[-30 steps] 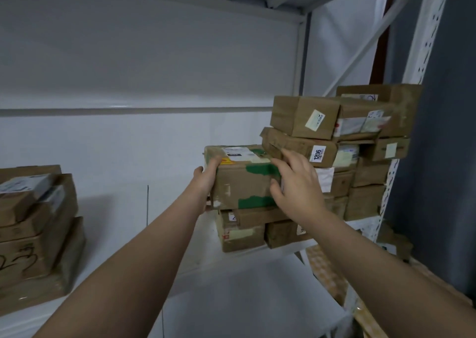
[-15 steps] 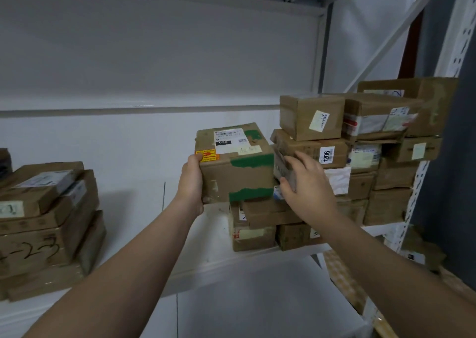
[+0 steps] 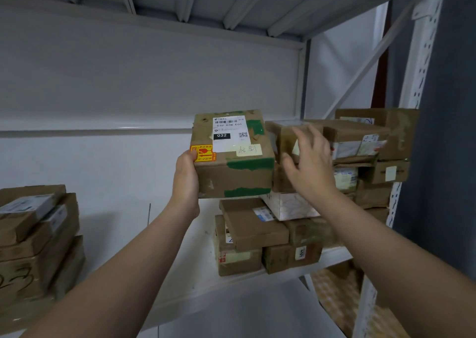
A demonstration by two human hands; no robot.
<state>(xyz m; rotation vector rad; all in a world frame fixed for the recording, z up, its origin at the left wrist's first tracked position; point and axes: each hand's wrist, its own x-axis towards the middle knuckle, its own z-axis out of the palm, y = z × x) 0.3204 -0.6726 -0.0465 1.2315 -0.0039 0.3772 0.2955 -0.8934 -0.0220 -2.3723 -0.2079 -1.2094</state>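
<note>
Shelf [image 3: 195,265]: is bearing stacked parcels [image 3: 360,142].
Left grip [image 3: 186,178]: is clasping the taped box [image 3: 233,173] by its left side.
Right grip [image 3: 313,165]: is hovering spread, empty.
Handling: seemingly light, stiff, fragile-stickered; opposite sides suit holding.

The fingers of my left hand [image 3: 186,180] are hidden behind the taped cardboard box [image 3: 237,173], my right hand [image 3: 313,162] is motion-blurred and covers part of a stacked parcel [image 3: 286,136], the shipping label [image 3: 230,134] fine print is illegibly small, and the left box stack [image 3: 33,234] is cut off at the frame edge.
</note>
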